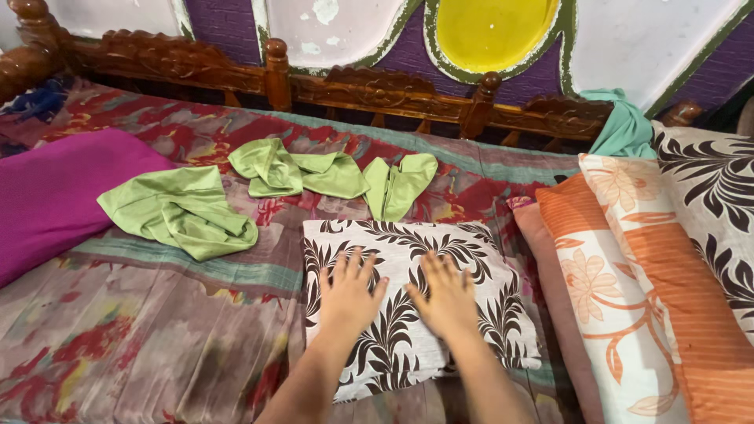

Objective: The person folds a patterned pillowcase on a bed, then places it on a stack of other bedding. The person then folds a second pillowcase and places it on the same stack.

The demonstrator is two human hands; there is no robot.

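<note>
A folded white cloth with a dark brown leaf print [487, 259] lies on the bed in front of me. My left hand [348, 292] rests flat on its left half, fingers spread. My right hand [448, 294] lies flat on its middle, palm down, fingers apart. Neither hand grips anything. Beyond the cloth lie light green garments: a crumpled one [182, 210] at the left and a twisted one [334, 174] behind the cloth.
The bed has a multicoloured red and grey sheet [126, 330] and a carved wooden headboard [369, 86]. A magenta cloth [55, 192] lies at the left. Orange floral pillows [628, 283] and a leaf-print pillow [711, 196] are stacked at the right, with a teal cloth [624, 126] behind.
</note>
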